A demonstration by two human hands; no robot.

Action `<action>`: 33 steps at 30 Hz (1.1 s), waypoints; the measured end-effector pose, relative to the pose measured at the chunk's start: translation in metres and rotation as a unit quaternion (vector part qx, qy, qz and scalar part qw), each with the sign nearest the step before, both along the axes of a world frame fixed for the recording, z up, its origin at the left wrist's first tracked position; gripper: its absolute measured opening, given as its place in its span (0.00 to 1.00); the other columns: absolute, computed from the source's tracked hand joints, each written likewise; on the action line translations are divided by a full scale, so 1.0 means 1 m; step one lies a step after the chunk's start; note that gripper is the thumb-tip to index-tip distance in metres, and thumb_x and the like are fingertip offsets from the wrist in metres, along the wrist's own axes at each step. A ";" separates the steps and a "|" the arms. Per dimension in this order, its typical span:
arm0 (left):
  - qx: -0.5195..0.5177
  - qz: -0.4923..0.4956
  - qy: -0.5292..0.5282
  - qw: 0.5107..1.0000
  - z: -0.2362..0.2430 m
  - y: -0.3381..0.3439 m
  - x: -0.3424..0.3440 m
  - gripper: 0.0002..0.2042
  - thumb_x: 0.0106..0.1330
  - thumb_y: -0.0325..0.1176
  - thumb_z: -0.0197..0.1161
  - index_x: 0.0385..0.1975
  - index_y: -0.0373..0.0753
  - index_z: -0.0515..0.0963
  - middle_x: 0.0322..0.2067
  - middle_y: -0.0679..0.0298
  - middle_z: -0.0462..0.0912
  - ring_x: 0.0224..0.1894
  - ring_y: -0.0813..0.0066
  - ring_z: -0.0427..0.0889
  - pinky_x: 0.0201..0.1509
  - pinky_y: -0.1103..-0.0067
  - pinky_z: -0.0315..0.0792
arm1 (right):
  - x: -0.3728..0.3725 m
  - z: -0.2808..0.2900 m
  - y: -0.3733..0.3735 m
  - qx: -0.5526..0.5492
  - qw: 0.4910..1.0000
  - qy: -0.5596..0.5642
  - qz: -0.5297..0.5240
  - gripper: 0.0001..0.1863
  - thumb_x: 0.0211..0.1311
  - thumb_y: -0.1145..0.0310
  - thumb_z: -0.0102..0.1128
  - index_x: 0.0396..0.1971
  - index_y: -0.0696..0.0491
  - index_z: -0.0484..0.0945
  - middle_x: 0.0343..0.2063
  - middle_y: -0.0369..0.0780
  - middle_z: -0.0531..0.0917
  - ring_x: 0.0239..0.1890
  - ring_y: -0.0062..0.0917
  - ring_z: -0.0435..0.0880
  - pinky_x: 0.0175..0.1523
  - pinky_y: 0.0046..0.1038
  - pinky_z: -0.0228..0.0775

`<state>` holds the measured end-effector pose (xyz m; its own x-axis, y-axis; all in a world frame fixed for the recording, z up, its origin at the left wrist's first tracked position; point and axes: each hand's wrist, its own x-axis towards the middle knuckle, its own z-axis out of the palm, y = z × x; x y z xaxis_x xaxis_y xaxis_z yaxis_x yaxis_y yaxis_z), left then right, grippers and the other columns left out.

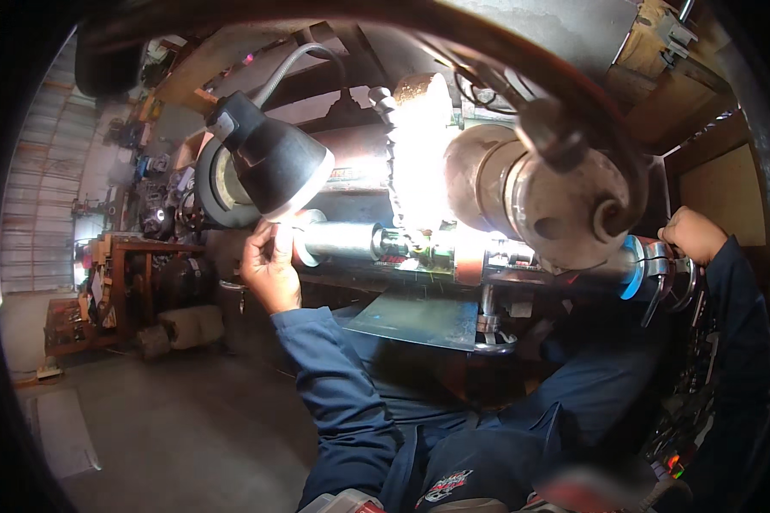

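Note:
My left hand (272, 272) is closed, thumb and fingers pinched at the left edge of a round metal collar (309, 238). From that collar a bright metal cylinder (349, 240) runs right along the machine, toward a strongly lit spot in the middle. At the machine's right end, my right hand (695, 235) is curled at the top of a shiny handwheel (681, 289); its fingertips are partly hidden. A blue ring (632, 268) sits on the shaft left of that wheel. Above the cylinder hangs a black lamp (284, 167), its shade tilted toward the work.
A large round metal housing (565, 201) bulges over the right half of the machine. A segmented hose (390, 154) hangs down to the lit spot. Below is a flat metal plate (419, 318) above my lap. Farther left stands a wooden bench (150, 248), with a motor-like cylinder (191, 327) beneath.

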<state>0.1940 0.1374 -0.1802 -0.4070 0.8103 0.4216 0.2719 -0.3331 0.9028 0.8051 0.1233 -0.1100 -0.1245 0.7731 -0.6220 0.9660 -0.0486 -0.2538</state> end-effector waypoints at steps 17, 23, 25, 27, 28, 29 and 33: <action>-0.003 -0.015 0.009 1.000 -0.001 0.000 -0.002 0.07 0.64 0.27 0.70 0.37 0.32 0.81 0.47 0.54 0.85 0.51 0.71 0.82 0.59 0.74 0.73 | 0.059 -0.053 0.031 -0.073 0.947 -0.044 0.309 0.09 0.51 0.67 0.61 0.31 0.49 0.87 0.22 0.39 0.83 0.26 0.32 0.84 0.34 0.32 0.76; -0.017 -0.020 0.081 0.996 0.005 0.000 -0.001 0.09 0.63 0.31 0.71 0.36 0.34 0.81 0.44 0.59 0.87 0.55 0.68 0.81 0.62 0.71 0.70 | 0.044 -0.054 0.038 -0.063 0.953 -0.056 0.290 0.14 0.60 0.57 0.61 0.37 0.48 0.88 0.31 0.45 0.87 0.34 0.40 0.86 0.42 0.37 0.75; -0.011 -0.025 0.072 0.997 0.004 -0.001 -0.004 0.09 0.63 0.31 0.71 0.36 0.34 0.81 0.44 0.59 0.87 0.54 0.68 0.81 0.62 0.71 0.70 | 0.022 -0.039 0.035 -0.077 0.990 -0.034 0.112 0.16 0.62 0.56 0.62 0.37 0.53 0.87 0.31 0.45 0.88 0.32 0.36 0.86 0.43 0.33 0.74; -0.002 -0.028 0.075 0.997 0.005 -0.002 -0.005 0.09 0.63 0.30 0.71 0.37 0.33 0.81 0.44 0.58 0.86 0.51 0.70 0.82 0.61 0.72 0.71 | -0.001 -0.023 0.028 -0.053 0.998 -0.031 0.019 0.17 0.61 0.57 0.62 0.36 0.56 0.87 0.29 0.46 0.87 0.30 0.34 0.85 0.42 0.32 0.73; -0.002 -0.025 0.068 0.997 0.005 -0.001 -0.004 0.09 0.63 0.30 0.71 0.37 0.33 0.81 0.44 0.58 0.86 0.51 0.70 0.82 0.61 0.72 0.71 | -0.006 -0.017 0.022 -0.027 0.996 -0.025 -0.077 0.17 0.60 0.58 0.63 0.35 0.59 0.87 0.27 0.46 0.87 0.29 0.32 0.84 0.40 0.32 0.72; -0.007 -0.027 0.080 0.996 0.007 -0.001 -0.003 0.08 0.65 0.30 0.69 0.36 0.32 0.80 0.45 0.56 0.86 0.52 0.70 0.82 0.61 0.73 0.72 | -0.001 -0.023 0.015 0.015 0.984 0.022 -0.177 0.17 0.58 0.60 0.64 0.29 0.62 0.86 0.22 0.46 0.85 0.22 0.28 0.80 0.32 0.31 0.70; -0.020 -0.034 0.073 0.997 0.016 0.000 0.005 0.10 0.65 0.33 0.70 0.36 0.33 0.79 0.46 0.54 0.86 0.50 0.71 0.82 0.59 0.75 0.73 | 0.029 -0.034 -0.009 0.121 0.977 0.039 -0.171 0.21 0.62 0.60 0.59 0.21 0.66 0.81 0.15 0.46 0.80 0.17 0.29 0.78 0.25 0.33 0.70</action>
<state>0.1994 0.1371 -0.1646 -0.2866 0.8516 0.4389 0.3801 -0.3194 0.8680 0.8345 0.1140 -0.1445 0.1275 0.9007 -0.4154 0.8809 -0.2953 -0.3700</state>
